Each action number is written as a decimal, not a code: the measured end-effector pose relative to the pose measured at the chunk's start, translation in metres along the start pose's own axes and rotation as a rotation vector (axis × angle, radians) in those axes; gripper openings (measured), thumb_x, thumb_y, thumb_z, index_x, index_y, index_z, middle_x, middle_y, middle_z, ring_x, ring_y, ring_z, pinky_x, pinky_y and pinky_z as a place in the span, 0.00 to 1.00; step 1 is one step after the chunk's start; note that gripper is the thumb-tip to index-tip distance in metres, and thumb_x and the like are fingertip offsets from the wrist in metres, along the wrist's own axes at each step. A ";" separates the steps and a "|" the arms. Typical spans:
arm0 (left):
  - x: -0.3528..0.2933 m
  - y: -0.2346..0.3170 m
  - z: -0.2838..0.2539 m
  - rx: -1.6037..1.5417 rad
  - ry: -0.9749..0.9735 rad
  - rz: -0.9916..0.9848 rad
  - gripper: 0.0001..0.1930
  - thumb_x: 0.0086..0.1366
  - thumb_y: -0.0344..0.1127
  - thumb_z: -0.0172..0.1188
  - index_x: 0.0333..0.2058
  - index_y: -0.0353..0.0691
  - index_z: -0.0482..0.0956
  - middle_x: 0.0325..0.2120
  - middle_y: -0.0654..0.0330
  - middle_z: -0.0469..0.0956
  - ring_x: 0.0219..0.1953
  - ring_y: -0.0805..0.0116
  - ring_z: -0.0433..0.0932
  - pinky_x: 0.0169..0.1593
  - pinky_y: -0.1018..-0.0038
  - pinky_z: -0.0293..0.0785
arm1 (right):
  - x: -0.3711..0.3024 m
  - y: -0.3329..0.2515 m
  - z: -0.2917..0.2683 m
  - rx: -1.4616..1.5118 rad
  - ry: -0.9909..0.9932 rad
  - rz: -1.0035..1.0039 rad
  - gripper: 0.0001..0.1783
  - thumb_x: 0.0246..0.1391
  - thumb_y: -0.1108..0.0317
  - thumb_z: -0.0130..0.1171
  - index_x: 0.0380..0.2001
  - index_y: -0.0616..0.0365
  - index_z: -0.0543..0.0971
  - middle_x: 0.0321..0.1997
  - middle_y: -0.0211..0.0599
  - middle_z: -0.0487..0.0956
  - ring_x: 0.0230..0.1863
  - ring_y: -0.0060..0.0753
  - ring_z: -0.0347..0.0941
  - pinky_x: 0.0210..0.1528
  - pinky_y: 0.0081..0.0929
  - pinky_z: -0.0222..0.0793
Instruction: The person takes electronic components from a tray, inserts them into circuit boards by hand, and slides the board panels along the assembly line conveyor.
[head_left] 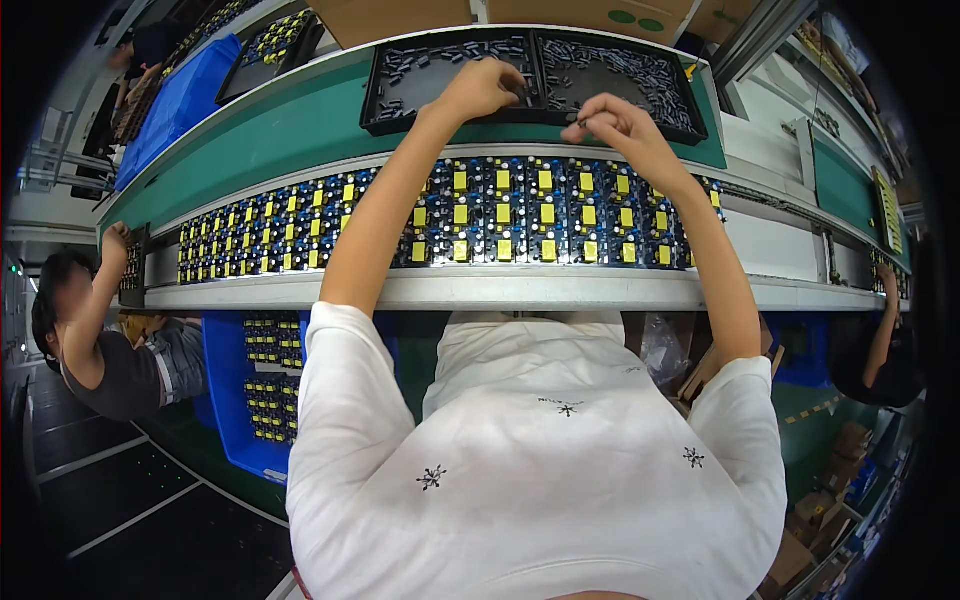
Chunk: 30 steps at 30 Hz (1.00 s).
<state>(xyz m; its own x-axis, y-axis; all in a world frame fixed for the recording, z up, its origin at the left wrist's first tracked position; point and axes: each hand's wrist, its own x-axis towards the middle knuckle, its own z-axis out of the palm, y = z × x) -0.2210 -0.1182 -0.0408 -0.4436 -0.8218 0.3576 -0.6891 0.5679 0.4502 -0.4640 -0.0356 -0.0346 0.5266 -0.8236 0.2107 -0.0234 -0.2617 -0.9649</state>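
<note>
A black two-part tray (460, 118) lies on the green bench top, holding many small dark cylindrical capacitors (620, 80). My left hand (487, 88) reaches over its left compartment, fingers bent down and drawn together near the divider; what they hold, if anything, is hidden. In front of the right compartment is my right hand (622, 130), its thumb and fingers pinched on a small dark part that looks like a capacitor. Below both hands runs a long row of circuit boards (525, 215) with yellow block-shaped components. My forearms cross above this row.
A metal rail (500, 288) edges the bench nearest me. Blue bins (245, 440) with more boards stand below at left. Cardboard boxes (590, 15) sit behind the tray. Other people work at the far left (110, 340) and far right (880, 350).
</note>
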 end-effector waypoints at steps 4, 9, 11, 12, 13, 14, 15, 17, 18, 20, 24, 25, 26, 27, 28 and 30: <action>0.015 -0.002 0.003 0.000 -0.322 -0.022 0.09 0.55 0.30 0.61 0.36 0.36 0.80 0.32 0.54 0.81 0.33 0.64 0.80 0.39 0.73 0.75 | -0.008 -0.007 0.010 -0.121 0.040 0.042 0.07 0.60 0.69 0.53 0.39 0.60 0.74 0.32 0.27 0.79 0.39 0.19 0.74 0.46 0.18 0.68; 0.006 -0.002 0.016 -0.025 -0.063 -0.021 0.08 0.58 0.31 0.60 0.35 0.36 0.80 0.31 0.56 0.80 0.31 0.65 0.79 0.37 0.72 0.74 | -0.008 -0.002 0.018 -0.166 0.069 0.045 0.06 0.57 0.70 0.56 0.35 0.62 0.75 0.26 0.24 0.74 0.31 0.17 0.70 0.41 0.18 0.67; -0.005 0.003 0.017 -0.100 0.242 0.062 0.07 0.59 0.32 0.60 0.35 0.37 0.80 0.30 0.57 0.80 0.30 0.65 0.78 0.36 0.73 0.73 | -0.006 -0.005 0.019 -0.281 0.046 0.072 0.06 0.56 0.72 0.56 0.35 0.62 0.75 0.26 0.25 0.74 0.31 0.17 0.69 0.40 0.18 0.67; -0.010 0.010 0.014 -0.101 0.239 0.061 0.07 0.59 0.32 0.60 0.35 0.37 0.80 0.30 0.57 0.80 0.30 0.65 0.78 0.36 0.73 0.73 | -0.006 -0.006 0.018 -0.397 0.026 0.100 0.05 0.55 0.73 0.56 0.34 0.62 0.75 0.27 0.26 0.74 0.31 0.17 0.69 0.39 0.18 0.67; -0.015 0.016 0.010 -0.110 0.282 0.060 0.07 0.59 0.32 0.60 0.35 0.37 0.80 0.30 0.58 0.79 0.30 0.66 0.78 0.35 0.73 0.72 | -0.006 -0.005 0.018 -0.513 0.005 0.129 0.05 0.54 0.74 0.55 0.34 0.62 0.75 0.28 0.27 0.74 0.31 0.17 0.68 0.38 0.19 0.67; -0.021 0.021 0.006 -0.120 0.326 0.059 0.07 0.59 0.32 0.60 0.35 0.38 0.80 0.30 0.58 0.79 0.30 0.68 0.77 0.34 0.74 0.72 | -0.007 -0.003 0.019 -0.510 0.005 0.132 0.05 0.54 0.74 0.55 0.34 0.62 0.75 0.28 0.27 0.74 0.31 0.17 0.68 0.38 0.19 0.67; -0.029 0.028 0.000 -0.130 0.374 0.056 0.07 0.60 0.32 0.60 0.36 0.38 0.80 0.30 0.59 0.79 0.29 0.69 0.77 0.34 0.74 0.71 | -0.006 -0.001 0.021 -0.502 0.002 0.101 0.05 0.53 0.75 0.55 0.34 0.62 0.75 0.28 0.28 0.74 0.30 0.18 0.68 0.37 0.19 0.67; -0.047 0.042 -0.011 -0.189 0.333 0.024 0.07 0.59 0.32 0.60 0.36 0.39 0.80 0.30 0.59 0.79 0.29 0.70 0.77 0.33 0.75 0.71 | -0.005 0.003 0.025 -0.485 -0.005 0.039 0.05 0.51 0.77 0.55 0.33 0.63 0.74 0.28 0.30 0.74 0.29 0.20 0.69 0.35 0.19 0.67; -0.055 0.048 -0.016 -0.247 0.288 -0.005 0.07 0.59 0.32 0.61 0.36 0.39 0.80 0.30 0.60 0.79 0.29 0.72 0.77 0.33 0.76 0.70 | -0.005 0.005 0.026 -0.480 -0.006 0.041 0.05 0.51 0.77 0.55 0.33 0.63 0.74 0.28 0.30 0.74 0.29 0.20 0.69 0.35 0.19 0.67; -0.069 0.056 -0.023 -0.306 0.241 -0.039 0.07 0.59 0.31 0.61 0.37 0.40 0.80 0.29 0.60 0.80 0.29 0.73 0.77 0.33 0.77 0.70 | -0.003 0.009 0.027 -0.574 -0.025 0.060 0.06 0.50 0.78 0.55 0.33 0.64 0.74 0.28 0.32 0.75 0.29 0.21 0.69 0.35 0.20 0.67; -0.092 0.062 -0.033 -0.262 0.096 -0.143 0.08 0.57 0.30 0.62 0.36 0.39 0.80 0.28 0.62 0.80 0.29 0.77 0.77 0.33 0.78 0.70 | -0.001 0.013 0.032 -0.602 -0.026 0.089 0.07 0.48 0.80 0.55 0.33 0.64 0.72 0.27 0.33 0.74 0.28 0.22 0.69 0.34 0.21 0.67; -0.097 0.062 -0.034 -0.275 0.095 -0.157 0.08 0.57 0.29 0.63 0.36 0.39 0.80 0.28 0.62 0.80 0.29 0.76 0.77 0.33 0.79 0.70 | 0.000 0.013 0.034 -0.593 -0.021 0.097 0.07 0.48 0.80 0.55 0.33 0.65 0.71 0.26 0.34 0.74 0.28 0.23 0.69 0.34 0.21 0.67; -0.101 0.062 -0.035 -0.288 0.093 -0.171 0.08 0.56 0.29 0.63 0.36 0.39 0.80 0.27 0.63 0.80 0.29 0.76 0.77 0.34 0.79 0.71 | 0.000 0.013 0.035 -0.591 -0.023 0.102 0.07 0.48 0.80 0.55 0.33 0.65 0.71 0.26 0.34 0.74 0.28 0.23 0.69 0.34 0.21 0.67; -0.104 0.062 -0.036 -0.301 0.092 -0.185 0.08 0.55 0.28 0.64 0.36 0.38 0.80 0.27 0.63 0.80 0.29 0.76 0.77 0.34 0.80 0.71 | 0.001 0.014 0.035 -0.595 -0.016 0.094 0.07 0.48 0.81 0.55 0.33 0.65 0.71 0.26 0.34 0.74 0.28 0.23 0.69 0.34 0.21 0.67; -0.107 0.062 -0.035 -0.303 0.087 -0.188 0.08 0.55 0.28 0.64 0.36 0.38 0.80 0.27 0.63 0.80 0.29 0.76 0.77 0.34 0.80 0.71 | 0.002 0.014 0.035 -0.599 -0.009 0.086 0.07 0.48 0.81 0.55 0.33 0.65 0.71 0.26 0.34 0.73 0.28 0.23 0.69 0.34 0.21 0.67; -0.113 0.061 -0.034 -0.336 0.082 -0.197 0.08 0.55 0.27 0.64 0.35 0.37 0.80 0.27 0.63 0.80 0.29 0.76 0.77 0.35 0.80 0.72 | 0.002 0.014 0.037 -0.602 -0.003 0.079 0.07 0.48 0.81 0.54 0.32 0.64 0.70 0.25 0.33 0.73 0.28 0.23 0.69 0.34 0.22 0.67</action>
<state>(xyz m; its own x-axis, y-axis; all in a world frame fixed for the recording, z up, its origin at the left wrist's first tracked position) -0.1928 0.0108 -0.0259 -0.2647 -0.9179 0.2957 -0.5249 0.3944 0.7543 -0.4320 -0.0220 -0.0536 0.5063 -0.8508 0.1405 -0.5386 -0.4392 -0.7190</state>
